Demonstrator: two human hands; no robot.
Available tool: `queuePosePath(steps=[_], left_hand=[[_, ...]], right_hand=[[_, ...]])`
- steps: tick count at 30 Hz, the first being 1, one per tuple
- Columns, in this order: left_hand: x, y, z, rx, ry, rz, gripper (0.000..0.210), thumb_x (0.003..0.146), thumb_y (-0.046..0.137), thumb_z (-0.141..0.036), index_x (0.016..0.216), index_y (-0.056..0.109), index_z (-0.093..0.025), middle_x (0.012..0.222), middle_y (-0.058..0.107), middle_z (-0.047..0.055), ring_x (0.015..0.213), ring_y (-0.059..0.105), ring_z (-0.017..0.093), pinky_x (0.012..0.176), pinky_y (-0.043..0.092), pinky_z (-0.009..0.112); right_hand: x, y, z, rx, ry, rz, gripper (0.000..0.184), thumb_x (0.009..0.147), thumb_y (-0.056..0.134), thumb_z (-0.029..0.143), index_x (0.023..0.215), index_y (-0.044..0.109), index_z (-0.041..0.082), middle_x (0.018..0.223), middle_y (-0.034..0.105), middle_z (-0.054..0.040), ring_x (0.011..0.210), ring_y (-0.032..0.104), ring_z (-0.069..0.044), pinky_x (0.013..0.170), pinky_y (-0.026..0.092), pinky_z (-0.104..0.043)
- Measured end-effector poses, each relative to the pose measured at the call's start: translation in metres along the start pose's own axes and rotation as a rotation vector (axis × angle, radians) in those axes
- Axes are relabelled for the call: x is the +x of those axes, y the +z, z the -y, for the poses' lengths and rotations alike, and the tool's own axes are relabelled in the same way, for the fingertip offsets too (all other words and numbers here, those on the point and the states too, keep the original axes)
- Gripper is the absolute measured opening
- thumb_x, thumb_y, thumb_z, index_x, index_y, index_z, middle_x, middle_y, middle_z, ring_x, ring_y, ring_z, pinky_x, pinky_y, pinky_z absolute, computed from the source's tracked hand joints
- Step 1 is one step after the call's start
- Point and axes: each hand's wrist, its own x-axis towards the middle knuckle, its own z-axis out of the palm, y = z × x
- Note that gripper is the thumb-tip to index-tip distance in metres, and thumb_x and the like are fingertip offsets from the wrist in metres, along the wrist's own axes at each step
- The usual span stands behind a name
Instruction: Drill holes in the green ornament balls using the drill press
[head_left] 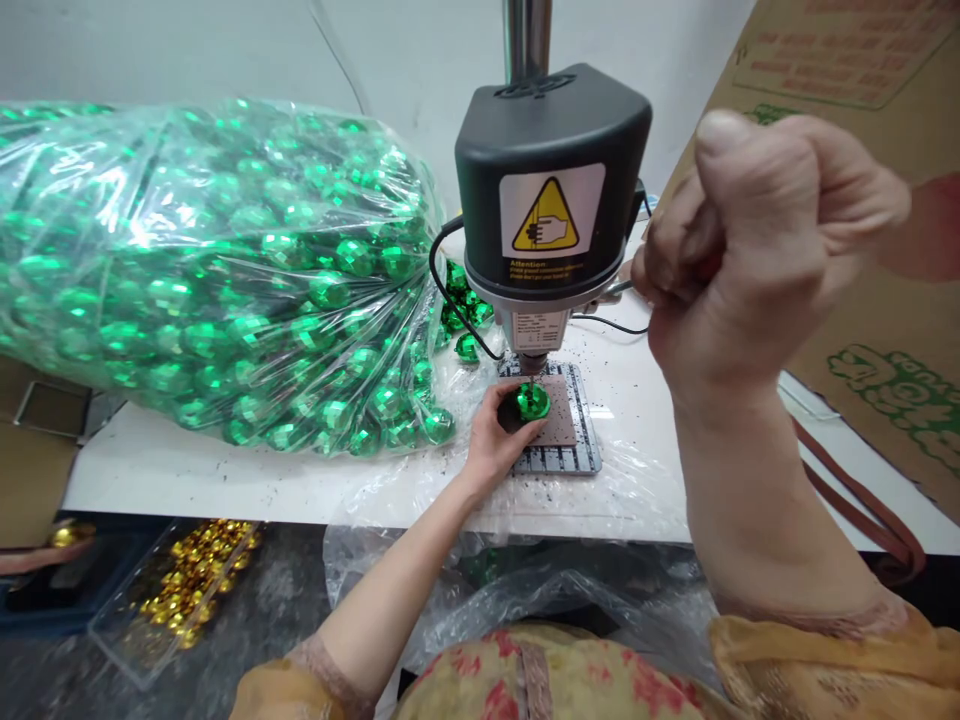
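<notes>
A green faceted bauble (533, 402) sits under the bit of a small black bench drill (553, 190), on a brownish pad (564, 420) over the slotted metal base (574, 462). My left hand (496, 430) curls its thumb and fingers round the bauble's left side, holding it against the pad. The drill bit reaches down to the bauble's top. To the right of the drill head, my right hand (750, 230) is raised in a fist. A short metal rod of the drill's feed lever (619, 288) runs toward that fist; the gripped part is hidden by the fingers.
A big clear bag of green baubles (225, 270) fills the table's left side, with loose green baubles (466, 347) beside it. A cardboard box (892, 260) leans at the right. Below stands a clear bin (142, 650) of gold baubles. Dark shavings dot the white table (285, 495).
</notes>
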Motion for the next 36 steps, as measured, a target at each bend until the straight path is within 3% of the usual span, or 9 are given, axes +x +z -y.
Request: queuePosePath(steps=[4,11,15,18,21,24,28,32,36], left_hand=[[-0.026,-0.013,-0.02,0.099,0.119,-0.017,0.045,0.081,0.085,-0.035,0.118,0.064,-0.023,0.107,0.071,0.007,0.098,0.07,0.023,0.086,0.057,0.036],[-0.117,-0.044,-0.032,0.515,0.733,0.631,0.039,0.096,0.066,-0.039,0.134,0.061,-0.028,0.12,0.069,0.011,0.088,0.068,0.02,0.077,0.055,0.031],[-0.138,-0.047,-0.02,0.765,0.865,0.716,0.042,0.097,0.064,-0.037,0.138,0.06,-0.027,0.132,0.069,0.015,0.081,0.065,0.017,0.075,0.054,0.029],[-0.116,-0.048,-0.017,0.633,0.907,0.448,0.038,0.1,0.062,-0.041,0.134,0.061,-0.025,0.123,0.072,0.014,0.078,0.065,0.016,0.068,0.054,0.027],[-0.056,-0.054,-0.018,0.616,0.698,0.116,0.035,0.099,0.055,-0.016,0.132,0.06,-0.027,0.11,0.073,0.009,0.088,0.07,0.019,0.074,0.057,0.029],[0.026,-0.059,-0.011,0.695,0.355,-0.005,0.041,0.093,0.05,-0.005,0.127,0.063,-0.023,0.116,0.069,0.013,0.104,0.068,0.027,0.09,0.056,0.04],[0.109,-0.054,0.015,0.665,0.072,0.014,0.037,0.071,0.066,0.005,0.098,0.069,-0.02,0.121,0.067,0.015,0.115,0.061,0.036,0.104,0.049,0.051],[0.132,-0.05,0.027,0.629,-0.005,0.075,0.04,0.059,0.074,0.007,0.085,0.066,-0.023,0.106,0.068,0.01,0.106,0.063,0.034,0.098,0.052,0.047],[0.104,-0.062,0.008,0.526,-0.082,-0.1,0.033,0.068,0.084,-0.014,0.091,0.063,-0.023,0.085,0.063,0.004,0.084,0.065,0.026,0.08,0.054,0.039]], right_hand=[[0.007,0.0,0.0,0.021,0.04,0.045,0.042,0.085,0.063,0.015,0.051,0.04,0.023,0.042,0.036,0.0072,0.032,0.03,-0.007,0.036,0.016,-0.031],[0.003,-0.003,0.002,-0.073,0.043,0.06,0.042,0.091,0.058,0.02,0.055,0.035,0.024,0.046,0.036,0.0067,0.037,0.032,-0.007,0.039,0.02,-0.03],[0.004,-0.003,0.001,-0.081,0.042,0.053,0.042,0.091,0.058,0.022,0.056,0.035,0.025,0.046,0.037,0.0068,0.036,0.031,-0.007,0.037,0.02,-0.03],[0.005,-0.003,-0.001,-0.052,0.024,0.056,0.042,0.089,0.059,0.02,0.055,0.035,0.026,0.043,0.036,0.0069,0.034,0.03,-0.009,0.036,0.02,-0.031],[0.006,-0.004,-0.002,-0.039,0.017,0.047,0.042,0.089,0.059,0.021,0.055,0.036,0.026,0.043,0.036,0.0069,0.034,0.031,-0.009,0.036,0.021,-0.031],[0.006,-0.003,-0.003,-0.013,0.012,0.043,0.041,0.088,0.061,0.021,0.055,0.037,0.026,0.042,0.036,0.0075,0.033,0.03,-0.009,0.036,0.02,-0.031],[0.006,-0.003,-0.003,0.003,0.033,0.038,0.04,0.088,0.062,0.02,0.056,0.039,0.026,0.043,0.04,0.0076,0.033,0.031,-0.009,0.035,0.02,-0.031],[0.005,-0.003,-0.003,0.025,0.016,0.043,0.038,0.088,0.063,0.02,0.057,0.041,0.026,0.044,0.04,0.0073,0.034,0.031,-0.009,0.036,0.019,-0.032],[0.004,-0.004,-0.003,0.011,0.018,0.048,0.037,0.089,0.061,0.018,0.059,0.041,0.025,0.046,0.039,0.0073,0.037,0.03,-0.009,0.038,0.02,-0.032]])
